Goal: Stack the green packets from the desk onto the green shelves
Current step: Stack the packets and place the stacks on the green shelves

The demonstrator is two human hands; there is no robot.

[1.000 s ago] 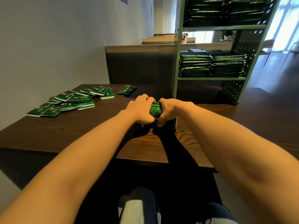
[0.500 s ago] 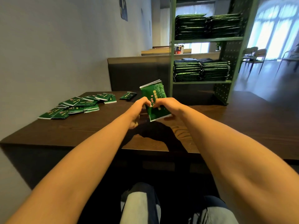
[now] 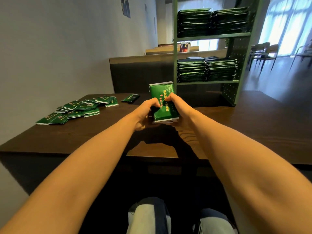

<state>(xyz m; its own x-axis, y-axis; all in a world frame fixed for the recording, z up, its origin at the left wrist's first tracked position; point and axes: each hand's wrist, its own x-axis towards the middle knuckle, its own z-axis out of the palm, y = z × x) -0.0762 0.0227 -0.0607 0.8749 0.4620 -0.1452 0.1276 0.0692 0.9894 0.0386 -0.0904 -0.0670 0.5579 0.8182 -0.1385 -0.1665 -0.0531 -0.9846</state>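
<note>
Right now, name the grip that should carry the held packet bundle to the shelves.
The right grip. Both hold the packet bundle, but the green shelves stand ahead on its side, probably the easier reach; the left grip sits nearer the loose packets.

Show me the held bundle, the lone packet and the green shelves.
held bundle [image 3: 158, 92]: head view, upper front face.
lone packet [image 3: 130, 98]: head view, top face.
green shelves [image 3: 207, 82]: head view, lower board's front edge.

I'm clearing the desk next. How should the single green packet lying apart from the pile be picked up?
The lone packet lies flat on the desk, clear of the pile, edges free. Likely best: come from its near long edge, thumb on top, fingertips slid under, pinch. The left hand is nearer but grips the bundle.
</note>
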